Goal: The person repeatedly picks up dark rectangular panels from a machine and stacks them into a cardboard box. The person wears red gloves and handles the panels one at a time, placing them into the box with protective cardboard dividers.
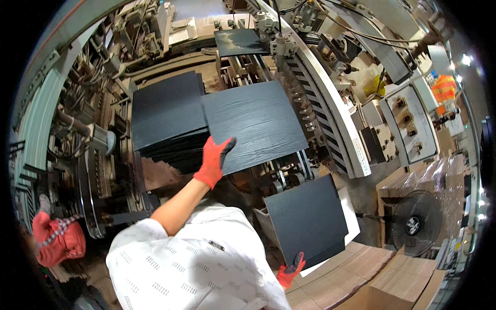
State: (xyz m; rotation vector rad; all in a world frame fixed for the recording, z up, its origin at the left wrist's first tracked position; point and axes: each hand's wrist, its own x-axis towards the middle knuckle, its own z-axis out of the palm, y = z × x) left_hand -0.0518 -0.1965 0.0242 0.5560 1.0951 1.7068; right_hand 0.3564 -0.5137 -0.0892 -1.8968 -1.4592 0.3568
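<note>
A square black panel (254, 124) with a wood-grain face lies flat just above picture centre, on the feed bed of a long machine (330, 124) whose toothed rail runs from twelve o'clock down to four o'clock. The left hand (214, 157), in a red glove, is spread open with its fingers pressed flat on the panel's near corner at seven o'clock of the board; it presses or steers rather than pinches. The panel appears thin, rigid and fairly light for its area, with a smooth coated face that would likely slide under a glove; its edges and corners look the parts most open to chipping, so a hold along two opposite edges seems soundest. At nine o'clock of it, touching or just overlapping, stands a stack of like black panels (166, 111). A further panel (238, 41) lies up the line at twelve o'clock. At five o'clock a second black panel (307, 217) stands tilted, with a white sheet behind it; the right hand (290, 273), also red-gloved, is closed on its lower edge. Much of that hand is hidden by the person's white patterned sleeve, so its grip is only partly seen. Cardboard sheets (361, 274) lie at five o'clock, a floor fan (413, 222) at four. The machine's innards at left are too cluttered to make out.
</note>
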